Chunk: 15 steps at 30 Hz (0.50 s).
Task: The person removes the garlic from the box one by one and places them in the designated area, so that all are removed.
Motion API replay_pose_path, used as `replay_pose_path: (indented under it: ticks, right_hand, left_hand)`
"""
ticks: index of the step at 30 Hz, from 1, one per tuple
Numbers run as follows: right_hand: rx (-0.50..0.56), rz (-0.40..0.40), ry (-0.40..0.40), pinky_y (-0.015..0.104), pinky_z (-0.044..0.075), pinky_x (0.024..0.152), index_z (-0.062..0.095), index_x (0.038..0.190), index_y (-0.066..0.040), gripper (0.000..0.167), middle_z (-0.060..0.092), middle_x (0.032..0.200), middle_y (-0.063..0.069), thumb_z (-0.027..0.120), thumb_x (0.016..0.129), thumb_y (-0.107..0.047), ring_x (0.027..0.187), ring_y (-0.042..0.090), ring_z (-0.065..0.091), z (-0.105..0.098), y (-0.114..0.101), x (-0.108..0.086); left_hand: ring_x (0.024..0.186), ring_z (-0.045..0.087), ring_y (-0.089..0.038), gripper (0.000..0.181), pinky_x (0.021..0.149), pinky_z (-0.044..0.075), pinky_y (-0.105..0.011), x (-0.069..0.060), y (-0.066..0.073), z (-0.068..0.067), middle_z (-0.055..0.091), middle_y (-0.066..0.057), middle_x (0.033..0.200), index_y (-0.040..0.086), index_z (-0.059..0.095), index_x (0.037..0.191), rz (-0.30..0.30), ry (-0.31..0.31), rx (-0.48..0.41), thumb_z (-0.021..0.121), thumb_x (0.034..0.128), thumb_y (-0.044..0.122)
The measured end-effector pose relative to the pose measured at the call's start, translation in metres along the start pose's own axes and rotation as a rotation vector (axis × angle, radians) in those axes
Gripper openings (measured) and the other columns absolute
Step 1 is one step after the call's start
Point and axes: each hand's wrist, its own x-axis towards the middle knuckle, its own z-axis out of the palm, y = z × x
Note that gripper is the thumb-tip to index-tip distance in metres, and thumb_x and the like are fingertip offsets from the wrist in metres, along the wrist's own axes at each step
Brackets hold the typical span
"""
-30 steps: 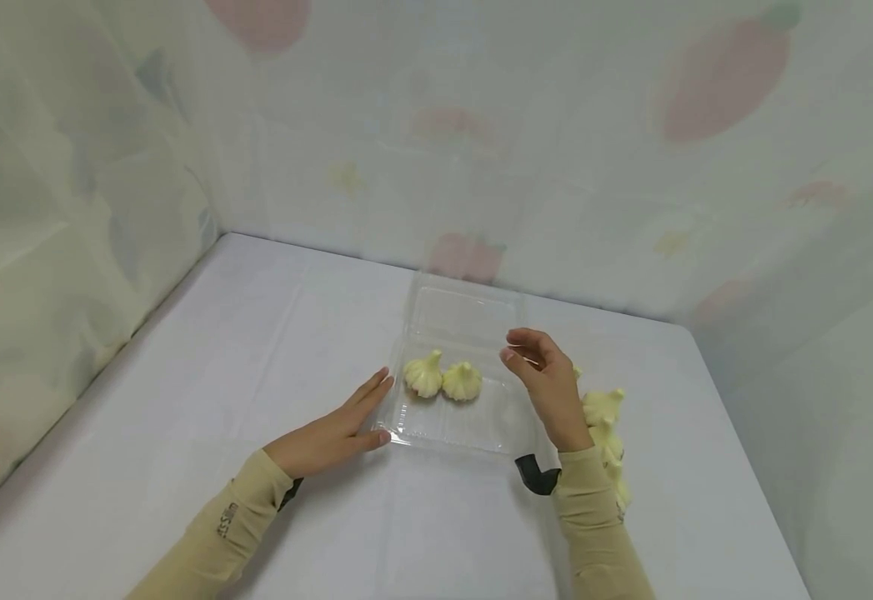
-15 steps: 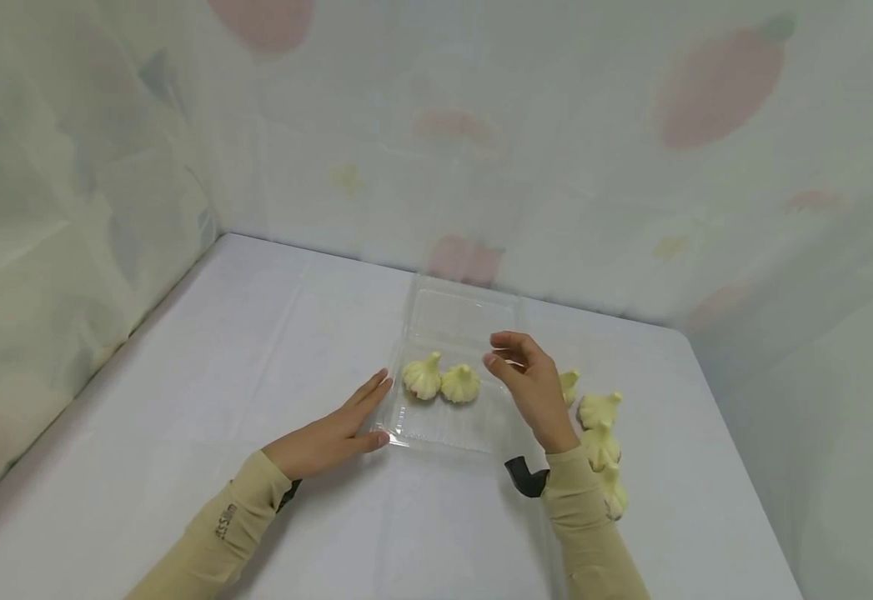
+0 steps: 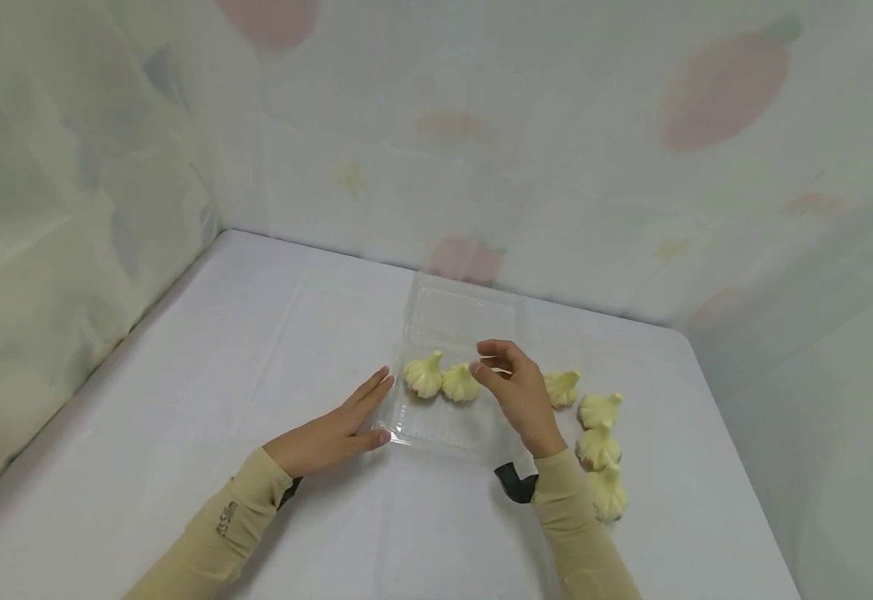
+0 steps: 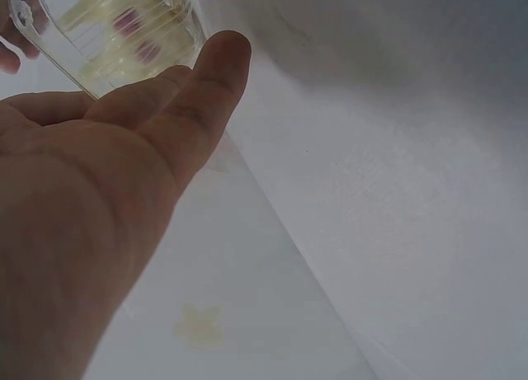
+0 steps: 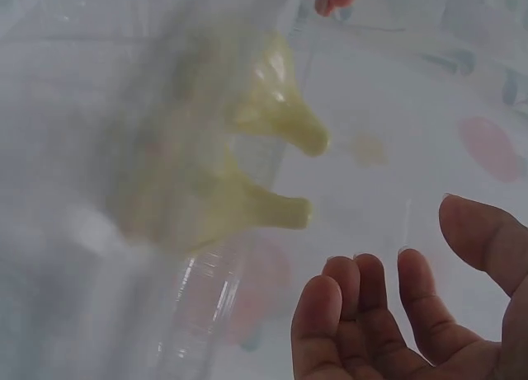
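Note:
Two pale yellow garlic bulbs, a left one and a right one, sit side by side with stems up in a clear plastic clamshell box. My left hand lies at the box's left edge, fingers extended and thumb spread near the front corner. Over the box's right half hovers my right hand, fingers loosely bent and thumb apart. In the right wrist view nothing lies between its fingers; both bulbs show through clear plastic. The left wrist view shows garlic through the box's side wall.
Several more garlic bulbs stand on the white table to the right of the box, one bulb closer to it. The box's lid lies folded back toward the rear. A printed curtain borders the table behind.
My right hand has moved left over the box toward the right bulb, uncovering the bulbs on the table's right side. The left hand has stayed put.

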Motion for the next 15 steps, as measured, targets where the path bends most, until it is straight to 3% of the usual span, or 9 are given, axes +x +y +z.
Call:
replay_pose_path:
  ticks: [7, 15]
  right_hand:
    - [-0.041, 0.013, 0.026, 0.043, 0.049, 0.092, 0.066, 0.124, -0.01, 0.031, 0.065, 0.123, 0.004, 0.073, 0.095, -0.015, 0.11, 0.022, 0.06, 0.011, 0.007, 0.0]
    - [-0.162, -0.006, 0.015, 0.045, 0.046, 0.097, 0.064, 0.126, -0.003, 0.036, 0.066, 0.124, 0.011, 0.073, 0.093, -0.014, 0.113, 0.028, 0.059, 0.018, 0.014, 0.001]
  left_hand:
    - [0.153, -0.004, -0.028, 0.081, 0.119, 0.013, -0.055, -0.001, 0.0, 0.0, -0.009, -0.008, 0.169, 0.006, 0.002, 0.163, 0.0, -0.003, -0.012, 0.052, 0.1073, 0.037]
    - [0.153, -0.004, -0.027, 0.08, 0.119, 0.013, -0.055, -0.001, 0.001, 0.0, -0.008, -0.008, 0.169, 0.006, 0.002, 0.163, 0.0, 0.002, -0.004, 0.052, 0.1076, 0.035]
